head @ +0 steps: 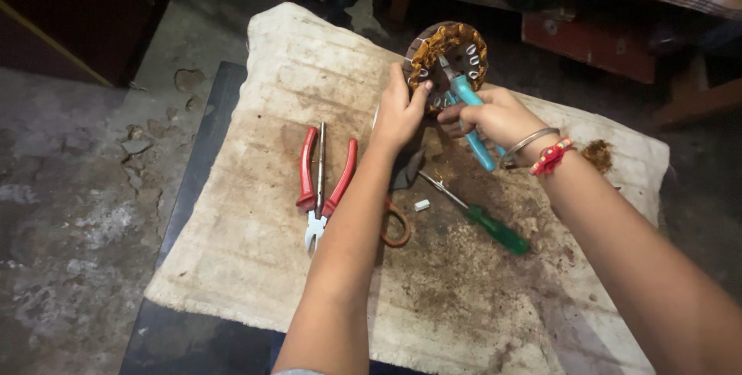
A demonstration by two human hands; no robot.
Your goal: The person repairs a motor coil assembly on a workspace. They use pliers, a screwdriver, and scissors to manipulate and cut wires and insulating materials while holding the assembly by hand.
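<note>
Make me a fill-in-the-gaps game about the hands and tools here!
1. The right hand holds a tool with a ____ handle against the round coil.
2. The left hand steadies the ____.
3. The pliers on the cloth have ____ handles.
4. The screwdriver lying on the cloth has a ____ handle.

Missing words: blue; coil; red; green
</note>
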